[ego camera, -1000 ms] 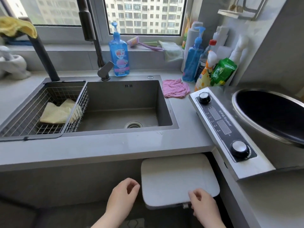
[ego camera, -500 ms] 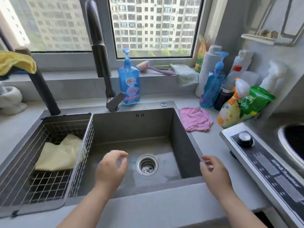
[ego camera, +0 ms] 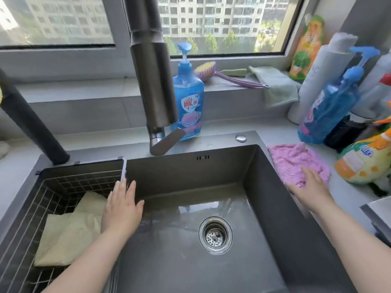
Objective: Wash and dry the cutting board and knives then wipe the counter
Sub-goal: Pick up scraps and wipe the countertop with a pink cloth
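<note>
Head view: The left hand (ego camera: 121, 208) is open with straight fingers and hangs over the left side of the sink (ego camera: 275, 208). Its fingertips are at the right wall of the wire basket (ego camera: 84, 163); whether they touch it I cannot tell. A yellow cloth (ego camera: 67, 235) lies in the basket. The right hand (ego camera: 311, 185) is also open and rests flat on the near edge of the pink cloth (ego camera: 296, 159). This cloth lies on the tabletop (ego camera: 347, 197), just beside the right rim of the sink. The sink floor is wet around the drain (ego camera: 215, 234). The faucet (ego camera: 152, 81) stands behind the sink, and a blue soap bottle (ego camera: 189, 98) is just behind it. A brush (ego camera: 206, 69) lies on the sill. More bottles (ego camera: 330, 111) stand at the right.
</note>
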The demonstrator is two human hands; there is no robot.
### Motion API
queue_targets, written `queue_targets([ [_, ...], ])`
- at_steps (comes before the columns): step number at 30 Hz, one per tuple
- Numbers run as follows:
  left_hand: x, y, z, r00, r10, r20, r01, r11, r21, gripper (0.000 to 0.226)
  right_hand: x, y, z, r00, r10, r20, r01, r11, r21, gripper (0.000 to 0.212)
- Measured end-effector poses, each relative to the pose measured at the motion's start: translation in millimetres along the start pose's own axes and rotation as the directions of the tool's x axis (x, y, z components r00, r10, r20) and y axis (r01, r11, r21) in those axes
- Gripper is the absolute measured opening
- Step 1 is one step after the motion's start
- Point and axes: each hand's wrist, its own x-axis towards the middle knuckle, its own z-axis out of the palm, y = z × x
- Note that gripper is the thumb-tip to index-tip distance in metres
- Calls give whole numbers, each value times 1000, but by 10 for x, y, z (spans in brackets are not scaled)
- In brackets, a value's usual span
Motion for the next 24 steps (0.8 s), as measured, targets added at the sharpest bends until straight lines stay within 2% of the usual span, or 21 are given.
queue_targets([
  [2, 21, -8, 19, 1000, 2, -9, -2, 1000, -16, 57, 212, -6, 20, 1000, 20, 8, -19, 989, -149, 75],
  [4, 22, -3, 34, 1000, -6, -6, 6, 999, -32, 57, 387, -58, 64, 999, 52, 5, -49, 974, -219, 78],
  [8, 41, 13, 53, 999, -9, -34, 8, 1000, -29, 57, 657, -253, 162, 999, 37, -10, -38, 979, -200, 64],
  [11, 63, 1, 76, 999, -6, -38, 5, 999, -49, 57, 851, -419, 199, 998, -57, -17, 53, 982, -181, 53],
  [16, 62, -44, 161, 995, -11, -104, 1, 996, -93, 46, 1153, -904, 368, 980, -191, 51, 195, 974, -118, 49],
  [18, 61, -22, 126, 976, 54, -210, -84, 987, -135, 38, 1233, -1043, 425, 972, -223, 80, 231, 964, -127, 49],
  [19, 72, 59, 55, 956, 126, -264, -178, 967, -182, 39, 1278, -1077, 437, 968, -236, 82, 245, 959, -145, 49],
  [22, 227, 555, -311, 822, 313, -477, -484, 825, -292, 36, 1379, -1069, 418, 961, -263, 84, 275, 937, -214, 51],
  [24, 442, 924, -591, 761, 348, -547, -582, 738, -341, 35, 1403, -1026, 397, 960, -258, 106, 276, 932, -233, 53],
])
